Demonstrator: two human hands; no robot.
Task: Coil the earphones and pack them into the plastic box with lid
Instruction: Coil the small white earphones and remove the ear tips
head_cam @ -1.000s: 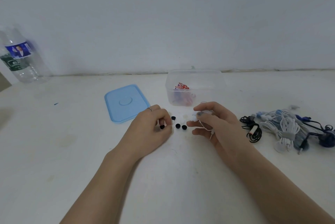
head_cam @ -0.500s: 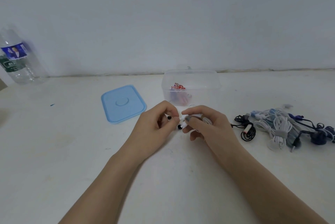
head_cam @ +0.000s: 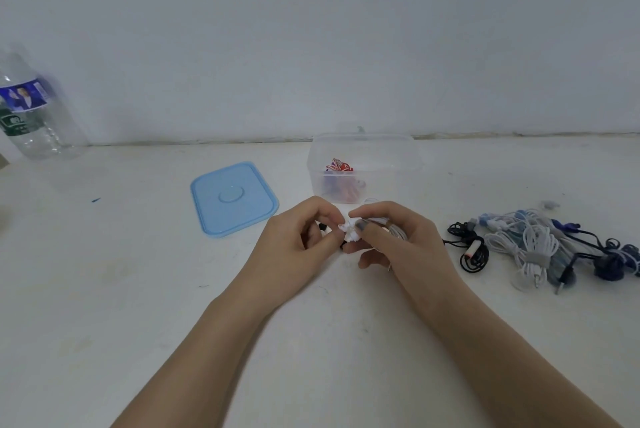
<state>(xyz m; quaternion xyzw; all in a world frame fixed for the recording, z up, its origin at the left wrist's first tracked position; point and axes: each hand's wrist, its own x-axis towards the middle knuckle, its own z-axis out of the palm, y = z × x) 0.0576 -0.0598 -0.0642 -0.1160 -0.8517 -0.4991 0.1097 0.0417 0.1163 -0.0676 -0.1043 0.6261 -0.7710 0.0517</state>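
Both hands, left hand [head_cam: 298, 237] and right hand [head_cam: 391, 237], pinch the white earphones [head_cam: 349, 233] just above the surface, mid-coiling (probably fitting eartips); next, pack them into the open plastic box [head_cam: 363, 164].

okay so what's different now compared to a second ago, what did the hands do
The left hand lifted off the table, away from the small black ear tips, and came to the right hand; both now pinch the white earphones between them. The blue lid, plastic box, earphone pile and bottle lie as before.
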